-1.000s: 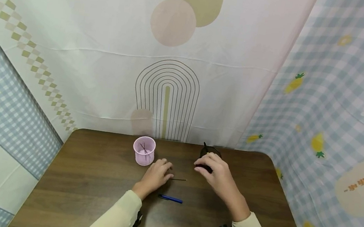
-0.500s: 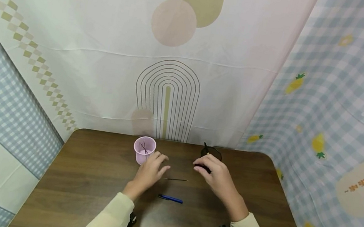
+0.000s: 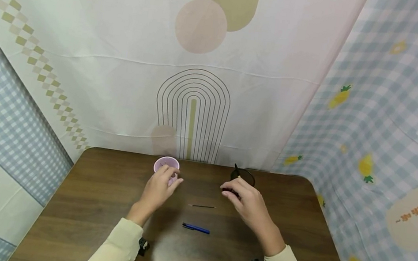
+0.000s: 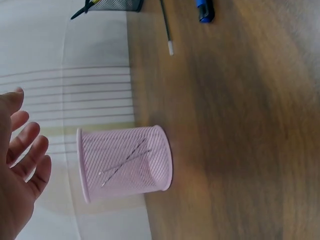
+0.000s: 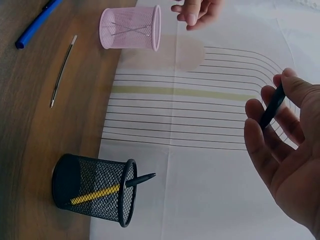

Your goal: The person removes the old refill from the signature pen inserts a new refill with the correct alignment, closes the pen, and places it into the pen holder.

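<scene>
My right hand [image 5: 285, 135] pinches a short black pen [image 5: 272, 107] between thumb and fingers, in front of the black mesh pen cup [image 3: 251, 177]. Inside that cup leans a yellow pen with a black tip [image 5: 97, 194]. At the pink mesh pen cup [image 4: 125, 162], my left hand [image 3: 158, 187] is raised near the rim with loosely bent fingers and nothing in them. Two thin pen refills [image 4: 122, 165] lie crossed inside the pink cup. Another pen refill [image 3: 202, 206] rests on the table between the hands, with a blue pen [image 3: 196, 228] nearer to me.
The brown wooden table [image 3: 102, 204] ends at the back against a patterned cloth [image 3: 126, 92]. A checked cloth [image 3: 354, 124] hangs along the right side. Both cups stand near the back edge.
My left hand has drawn away from the refill on the table, to the left, and now overlaps the pink cup. The right hand has barely moved, still holding the black pen.
</scene>
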`<state>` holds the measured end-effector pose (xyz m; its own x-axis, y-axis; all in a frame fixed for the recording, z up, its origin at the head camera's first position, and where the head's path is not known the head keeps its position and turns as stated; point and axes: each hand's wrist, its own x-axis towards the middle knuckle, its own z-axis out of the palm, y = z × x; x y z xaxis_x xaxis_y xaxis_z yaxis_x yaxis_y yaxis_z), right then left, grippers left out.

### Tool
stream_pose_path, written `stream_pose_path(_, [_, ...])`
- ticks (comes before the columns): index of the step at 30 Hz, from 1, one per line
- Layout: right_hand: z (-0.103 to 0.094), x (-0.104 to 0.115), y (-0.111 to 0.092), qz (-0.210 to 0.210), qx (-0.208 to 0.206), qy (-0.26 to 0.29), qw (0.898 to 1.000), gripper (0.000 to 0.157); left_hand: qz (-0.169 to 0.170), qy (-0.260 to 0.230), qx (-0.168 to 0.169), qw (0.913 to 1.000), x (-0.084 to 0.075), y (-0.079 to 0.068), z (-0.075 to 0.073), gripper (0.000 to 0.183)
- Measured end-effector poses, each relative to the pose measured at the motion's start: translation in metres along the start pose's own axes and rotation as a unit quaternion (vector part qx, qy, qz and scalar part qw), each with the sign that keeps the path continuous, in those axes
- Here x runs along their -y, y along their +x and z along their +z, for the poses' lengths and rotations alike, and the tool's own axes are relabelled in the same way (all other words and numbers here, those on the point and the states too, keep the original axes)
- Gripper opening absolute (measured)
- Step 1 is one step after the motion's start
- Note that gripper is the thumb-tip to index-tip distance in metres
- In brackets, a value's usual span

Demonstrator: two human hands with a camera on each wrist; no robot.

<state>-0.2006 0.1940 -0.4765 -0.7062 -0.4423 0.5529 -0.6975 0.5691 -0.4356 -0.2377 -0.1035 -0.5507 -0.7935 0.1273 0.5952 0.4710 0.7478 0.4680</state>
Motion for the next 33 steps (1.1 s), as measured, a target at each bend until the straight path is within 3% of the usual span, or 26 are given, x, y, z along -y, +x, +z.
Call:
stream_pose_path(6, [0.001, -0.001, 0.001, -0.005, 0.001, 0.012, 1.000, 0.020, -0.029, 0.010, -0.028, 0.9992, 0.007, 0.006, -0.007, 0.033])
stream_pose_path(14, [0.001, -0.001, 0.000, 0.005, -0.002, 0.006, 1.000, 0.021, -0.087, -0.007, -0.018, 0.9961, 0.011, 0.016, -0.017, 0.040])
stream_pose_path(23, [0.001, -0.003, 0.000, -0.022, -0.009, 0.000, 1.000, 0.021, -0.176, -0.019, 0.041, 0.9834, 0.015, 0.032, -0.025, 0.040])
stream_pose_path(33, [0.001, 0.000, 0.002, -0.035, -0.011, -0.013, 0.999, 0.023, -0.213, -0.003, 0.097, 0.9722, 0.021, 0.046, -0.020, 0.037])
